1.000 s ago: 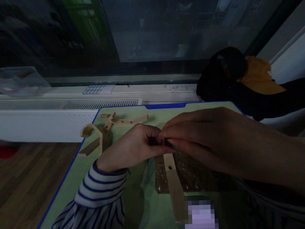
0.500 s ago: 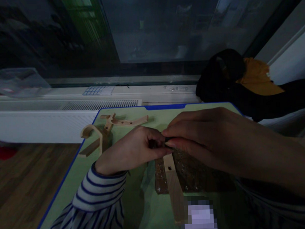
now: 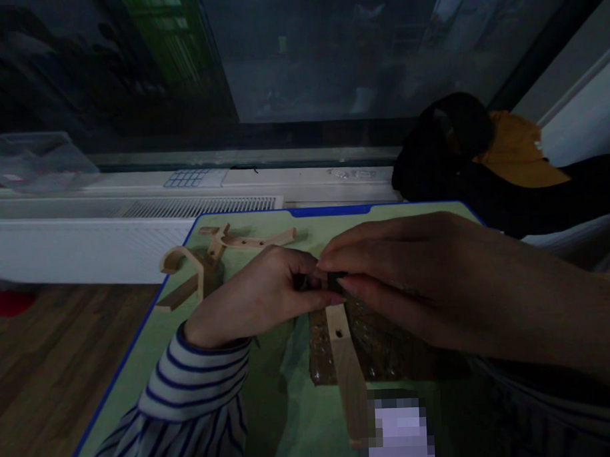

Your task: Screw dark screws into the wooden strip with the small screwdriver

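Observation:
My left hand [image 3: 262, 290] is closed at the upper end of a pale wooden piece [image 3: 349, 380] with a round hole in it; the fingers hide that end. From the right, my right hand [image 3: 411, 271] pinches a small dark piece [image 3: 335, 279] between thumb and fingertips, right at my left fingertips. What exactly the dark piece is cannot be made out. Beneath the wooden piece lies a brown slab in shiny clear wrap [image 3: 322, 351], partly covered by my right hand.
More curved and straight wooden pieces [image 3: 258, 242] lie at the table's far left, one hook-shaped [image 3: 199, 265]. The green table [image 3: 261, 403] has a blue edge. Behind it are a white radiator [image 3: 85, 246], a windowsill and an orange cap [image 3: 520, 151] beside black cloth.
My right fingertips have shifted slightly, and more of the small dark piece shows between them. Both hands stay at the same end of the wooden piece.

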